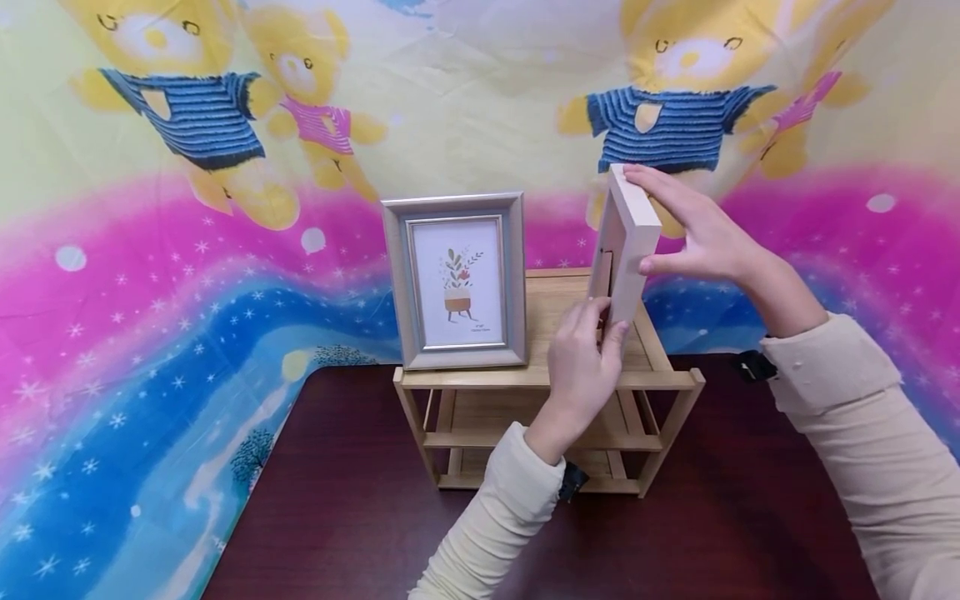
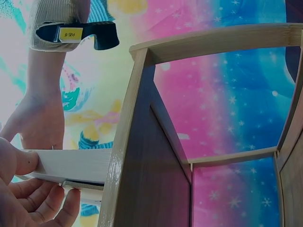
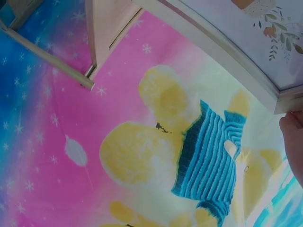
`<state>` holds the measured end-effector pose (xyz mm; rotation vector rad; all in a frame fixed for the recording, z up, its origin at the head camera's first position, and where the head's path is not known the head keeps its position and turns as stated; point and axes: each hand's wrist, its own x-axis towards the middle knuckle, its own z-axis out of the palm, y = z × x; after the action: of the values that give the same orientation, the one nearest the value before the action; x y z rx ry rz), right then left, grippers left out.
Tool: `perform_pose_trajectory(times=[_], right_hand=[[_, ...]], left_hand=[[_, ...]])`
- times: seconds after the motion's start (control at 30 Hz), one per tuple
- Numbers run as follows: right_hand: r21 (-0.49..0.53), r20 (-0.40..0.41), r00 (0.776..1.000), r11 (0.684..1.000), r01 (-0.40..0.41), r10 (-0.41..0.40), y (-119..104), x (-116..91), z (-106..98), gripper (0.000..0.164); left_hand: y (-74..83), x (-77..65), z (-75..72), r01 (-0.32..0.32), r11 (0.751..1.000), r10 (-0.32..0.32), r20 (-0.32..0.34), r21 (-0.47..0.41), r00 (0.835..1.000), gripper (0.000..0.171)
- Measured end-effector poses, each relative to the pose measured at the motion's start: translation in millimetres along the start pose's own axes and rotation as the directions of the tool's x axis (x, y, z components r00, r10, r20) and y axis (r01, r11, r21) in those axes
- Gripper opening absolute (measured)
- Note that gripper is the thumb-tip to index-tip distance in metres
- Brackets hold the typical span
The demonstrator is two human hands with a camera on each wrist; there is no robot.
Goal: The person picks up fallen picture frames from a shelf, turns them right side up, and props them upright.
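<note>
A pale picture frame (image 1: 633, 250) stands edge-on above the right part of a wooden shelf rack (image 1: 555, 380), its back turned to the left. My right hand (image 1: 705, 237) grips its upper part, fingers over the top edge and thumb on the near side. Lower down, my left hand (image 1: 579, 358) pinches the side edge, with fingers against the back. The left wrist view shows the left thumb and fingers around the frame's side (image 2: 75, 163), close to the rack. In the right wrist view, the frame's front (image 3: 246, 78) has a plant print.
A second, grey-silver picture frame (image 1: 513, 283) with a potted-plant print stands at the rack's top left. The rack has lower shelves and sits on a dark reddish table (image 1: 337, 500). Behind hangs a colourful bear-print cloth (image 1: 465, 108).
</note>
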<state>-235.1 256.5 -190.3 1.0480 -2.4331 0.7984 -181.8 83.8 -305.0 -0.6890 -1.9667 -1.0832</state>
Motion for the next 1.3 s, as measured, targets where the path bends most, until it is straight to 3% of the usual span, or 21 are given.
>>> perform_pose_trajectory(times=[0.3, 0.47, 0.57, 0.8, 1.0, 1.3], right_hand=[[0.042, -0.028, 1.0, 0.999, -0.006, 0.007, -2.5, 1.0, 1.8, 0.086], [0.063, -0.074, 0.996, 0.996, 0.063, -0.058, -3.3, 1.9, 2.7, 0.079], [0.102, -0.106, 0.989, 0.988, 0.116, -0.105, -1.9, 1.7, 4.0, 0.074], [0.164, -0.128, 0.982, 0.973, 0.161, -0.14, 2.6, 0.4, 2.8, 0.069], [0.202, -0.111, 0.984, 0.967, 0.157, -0.137, 5.8, -1.4, 0.9, 0.069], [0.188, -0.148, 0.987, 0.978, 0.091, -0.064, 5.1, -3.5, 6.4, 0.069]], left_hand=[[-1.6, -0.8, 1.6, -0.022, 0.997, 0.023, 0.003, -0.079, 1.0, 0.022], [-6.3, -4.4, 1.5, -0.019, 0.969, 0.026, 0.026, -0.246, 0.999, 0.022], [-9.8, -6.3, -0.1, -0.003, 0.955, 0.016, 0.042, -0.296, 0.999, 0.023], [-22.7, -8.7, -0.9, 0.029, 0.955, -0.004, 0.083, -0.297, 0.997, 0.026], [-30.2, -6.2, 0.6, 0.092, 0.957, -0.046, 0.167, -0.276, 0.985, 0.029], [-22.1, 13.1, 9.1, 0.24, 0.949, -0.193, 0.221, -0.206, 0.956, 0.034]])
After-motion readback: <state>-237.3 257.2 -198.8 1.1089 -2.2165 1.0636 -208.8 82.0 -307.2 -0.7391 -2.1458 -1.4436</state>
